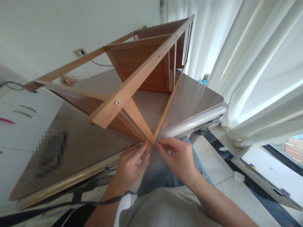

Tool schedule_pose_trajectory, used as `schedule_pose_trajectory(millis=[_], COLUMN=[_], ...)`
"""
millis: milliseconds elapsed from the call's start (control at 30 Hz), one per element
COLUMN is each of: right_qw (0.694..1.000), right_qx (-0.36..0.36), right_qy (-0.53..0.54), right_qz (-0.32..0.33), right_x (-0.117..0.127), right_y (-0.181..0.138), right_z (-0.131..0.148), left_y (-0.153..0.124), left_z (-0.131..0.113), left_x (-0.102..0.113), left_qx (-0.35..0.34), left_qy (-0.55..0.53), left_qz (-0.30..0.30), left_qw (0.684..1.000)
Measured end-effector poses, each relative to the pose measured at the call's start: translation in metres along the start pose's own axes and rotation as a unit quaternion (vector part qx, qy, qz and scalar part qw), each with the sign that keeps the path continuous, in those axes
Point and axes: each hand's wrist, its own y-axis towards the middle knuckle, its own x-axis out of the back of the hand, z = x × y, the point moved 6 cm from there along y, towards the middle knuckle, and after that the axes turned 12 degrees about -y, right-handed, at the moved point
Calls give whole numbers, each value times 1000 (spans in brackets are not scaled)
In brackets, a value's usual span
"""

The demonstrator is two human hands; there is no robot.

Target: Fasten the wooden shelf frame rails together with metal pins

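Note:
A wooden shelf rack (144, 75) lies on its side on the table, its near corner reaching past the table's edge. My left hand (132, 162) has its fingers closed around the end of the lower post, just below a crosspiece joint. Pinched thumb and fingers of my right hand (176, 157) meet the right side of that joint. Whatever small piece they hold, if any, is too small to make out. On the upper post, a round metal bolt head (117, 102) shows near its end.
The table (191, 97) has a shiny metal edge. A small can (205, 77) stands behind it by white curtains (251, 75). A blurred-out object (49, 154) lies at the left. A dark strap (104, 201) crosses near my left forearm. A socket (80, 52) with a cord is on the wall.

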Motion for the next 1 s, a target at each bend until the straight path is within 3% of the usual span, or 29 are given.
schedule_pose_trajectory(millis=[233,333,400,500,567,633,767,833,900,1000], right_qw=[988,958,942,951,961,965,968,969,965,972], right_qx=[-101,-208,-224,-158,-115,-81,-40,-19,4,61], right_qy=[112,191,244,256,242,242,245,247,264,225], right_qz=[29,45,61,67,69,65,27,10,1,-9], right_x=[10,11,12,21,31,42,61,65,67,71], right_y=[-8,-17,-21,-20,-18,-14,-1,9,19,35], right_z=[-24,-44,-47,-40,-33,-26,-6,8,24,46], left_y=[1,2,3,0,-4,-6,8,30,61,99], left_z=[1,1,0,-9,-20,-31,-53,-72,-87,-103], left_x=[1,1,1,10,27,56,128,152,158,151], left_qx=[1,15,28,22,-7,-15,48,5,-14,-20], left_qy=[4,6,9,11,19,40,25,-6,2,125], left_qz=[-7,-14,-16,-20,-47,-115,-300,-345,-280,-178], left_qw=[1000,1000,999,999,999,992,952,939,960,976])
